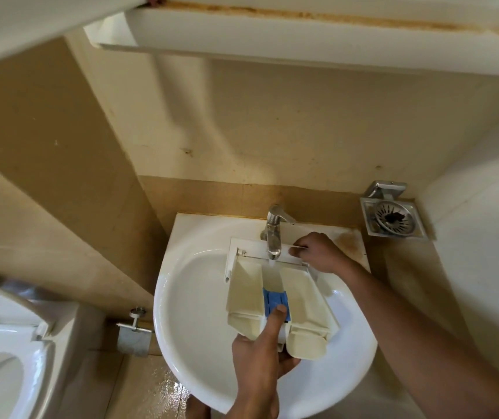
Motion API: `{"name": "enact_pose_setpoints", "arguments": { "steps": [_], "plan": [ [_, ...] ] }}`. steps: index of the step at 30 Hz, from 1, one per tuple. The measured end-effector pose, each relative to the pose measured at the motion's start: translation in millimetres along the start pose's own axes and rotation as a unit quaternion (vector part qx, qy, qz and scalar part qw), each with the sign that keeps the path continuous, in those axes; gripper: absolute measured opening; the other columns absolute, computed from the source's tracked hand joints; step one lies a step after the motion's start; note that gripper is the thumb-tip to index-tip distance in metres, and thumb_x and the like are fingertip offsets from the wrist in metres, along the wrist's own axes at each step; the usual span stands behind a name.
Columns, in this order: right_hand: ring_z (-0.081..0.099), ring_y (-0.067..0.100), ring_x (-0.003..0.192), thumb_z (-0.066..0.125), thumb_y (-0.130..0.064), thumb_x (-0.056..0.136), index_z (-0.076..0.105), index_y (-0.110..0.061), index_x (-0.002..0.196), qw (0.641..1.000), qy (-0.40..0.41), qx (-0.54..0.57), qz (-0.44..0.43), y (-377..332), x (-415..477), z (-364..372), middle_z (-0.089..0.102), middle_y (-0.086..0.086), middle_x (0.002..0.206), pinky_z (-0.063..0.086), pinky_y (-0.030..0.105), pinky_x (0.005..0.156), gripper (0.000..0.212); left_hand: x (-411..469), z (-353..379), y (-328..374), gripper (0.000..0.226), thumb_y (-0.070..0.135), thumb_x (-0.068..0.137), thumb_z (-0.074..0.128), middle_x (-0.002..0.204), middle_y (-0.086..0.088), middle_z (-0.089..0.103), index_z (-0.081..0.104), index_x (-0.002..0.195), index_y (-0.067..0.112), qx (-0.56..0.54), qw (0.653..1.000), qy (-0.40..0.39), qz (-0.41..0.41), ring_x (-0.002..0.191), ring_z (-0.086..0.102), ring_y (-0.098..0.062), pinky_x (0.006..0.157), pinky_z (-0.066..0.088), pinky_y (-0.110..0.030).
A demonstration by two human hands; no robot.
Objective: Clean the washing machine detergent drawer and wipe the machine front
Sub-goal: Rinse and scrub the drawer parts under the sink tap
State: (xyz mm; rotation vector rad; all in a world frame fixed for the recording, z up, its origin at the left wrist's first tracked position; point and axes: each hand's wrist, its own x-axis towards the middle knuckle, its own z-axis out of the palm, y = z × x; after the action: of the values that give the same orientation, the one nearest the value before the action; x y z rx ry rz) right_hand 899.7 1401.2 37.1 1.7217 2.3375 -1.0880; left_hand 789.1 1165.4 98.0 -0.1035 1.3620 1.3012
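The cream detergent drawer (299,297) lies over the white sink (193,297), its white front panel toward the wall under the chrome tap (273,234). A blue insert (273,299) sits in its middle compartment. Water runs from the tap into the middle compartment. My left hand (260,355) grips the near end of the drawer, thumb pressing on the blue insert. My right hand (317,252) holds the far right corner of the drawer's front panel, fingers curled around its edge.
A toilet (3,355) with its seat down stands at the left. A metal paper holder (134,335) hangs on the wall beside the sink. A square floor drain (391,219) lies at the right. A white shelf (272,34) overhangs above.
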Motion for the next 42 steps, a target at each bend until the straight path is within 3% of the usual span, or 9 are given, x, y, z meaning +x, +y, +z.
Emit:
{"name": "enact_pose_setpoints", "arguments": {
  "steps": [5,9,15,19,24,29,34,40,42],
  "plan": [
    [0.066,0.025,0.077,0.065,-0.032,0.092,0.066,-0.006,0.071,1.000,0.008,0.012,0.011,-4,-8,2,0.064,0.005,0.068,0.041,0.029,0.064,0.034,4,-10,-4,0.030,0.023,0.076,0.087,0.088,-0.017,0.078,0.076,0.104,0.020,0.003,1.000,-0.010,0.010,0.078,0.077,-0.037,0.064,0.063,-0.048],
    [0.064,0.016,0.100,0.061,-0.010,0.088,0.072,-0.016,0.107,0.995,0.071,0.075,0.013,-22,-18,-5,0.069,-0.003,0.102,0.050,0.030,0.090,0.024,5,-14,-5,0.031,0.022,0.077,0.085,0.091,-0.016,0.078,0.075,0.107,0.020,0.005,1.000,-0.022,0.013,0.080,0.077,-0.038,0.064,0.063,-0.049],
    [0.055,0.021,0.073,0.052,-0.010,0.090,0.055,-0.015,0.085,0.989,0.149,0.017,0.009,-69,-35,-18,0.055,-0.002,0.075,0.037,0.026,0.054,0.008,6,-10,-6,0.031,0.021,0.078,0.085,0.091,-0.016,0.078,0.075,0.107,0.020,0.001,1.000,-0.018,0.007,0.078,0.077,-0.037,0.064,0.063,-0.049],
    [0.064,0.023,0.081,0.060,-0.012,0.091,0.063,-0.013,0.094,0.986,0.161,-0.040,0.021,-102,-42,7,0.067,-0.001,0.085,0.040,0.024,0.057,0.005,6,-10,-7,0.029,0.023,0.076,0.087,0.087,-0.016,0.078,0.076,0.103,0.022,0.008,1.000,-0.013,0.006,0.070,0.077,-0.031,0.062,0.064,-0.046],
    [0.060,0.014,0.077,0.052,-0.014,0.094,0.070,-0.019,0.103,0.994,0.112,0.001,0.011,-94,-46,-9,0.071,0.001,0.104,0.044,0.027,0.065,0.020,8,-20,0,0.027,0.024,0.076,0.086,0.085,-0.019,0.077,0.075,0.101,0.018,0.044,0.999,-0.018,0.003,0.073,0.077,-0.033,0.060,0.063,-0.046],
    [0.066,0.021,0.108,0.051,-0.010,0.092,0.068,-0.018,0.120,0.990,0.132,-0.007,0.051,-35,-72,-2,0.069,0.004,0.121,0.046,0.023,0.080,0.035,12,-58,23,0.037,0.032,0.074,0.086,0.093,-0.033,0.073,0.074,0.103,0.013,0.105,0.993,-0.055,-0.028,0.082,0.075,-0.044,0.063,0.063,-0.048],
    [0.062,0.018,0.113,0.061,-0.042,0.096,0.064,-0.017,0.130,0.991,0.057,0.074,0.100,-8,-98,22,0.067,0.002,0.124,0.044,0.024,0.087,0.042,22,-100,45,0.054,0.036,0.066,0.089,0.091,-0.025,0.077,0.071,0.110,0.010,0.193,0.973,-0.103,-0.069,0.080,0.076,-0.040,0.067,0.063,-0.050],
    [0.058,0.013,0.068,0.064,-0.055,0.089,0.063,-0.012,0.083,0.992,-0.001,0.048,0.119,-32,-143,38,0.061,-0.002,0.076,0.040,0.029,0.061,0.044,51,-129,75,0.079,0.040,0.059,0.090,0.114,-0.028,0.072,0.064,0.127,0.009,0.293,0.911,-0.238,-0.167,0.093,0.074,-0.042,0.076,0.064,-0.049],
    [0.062,0.018,0.070,0.066,-0.052,0.087,0.063,-0.009,0.089,0.988,0.036,0.051,0.139,-33,-162,43,0.067,0.006,0.085,0.041,0.030,0.060,0.043,67,-130,83,0.082,0.038,0.060,0.094,0.119,-0.031,0.069,0.062,0.129,0.005,0.309,0.894,-0.273,-0.175,0.094,0.074,-0.041,0.084,0.062,-0.052]
  ]
}}
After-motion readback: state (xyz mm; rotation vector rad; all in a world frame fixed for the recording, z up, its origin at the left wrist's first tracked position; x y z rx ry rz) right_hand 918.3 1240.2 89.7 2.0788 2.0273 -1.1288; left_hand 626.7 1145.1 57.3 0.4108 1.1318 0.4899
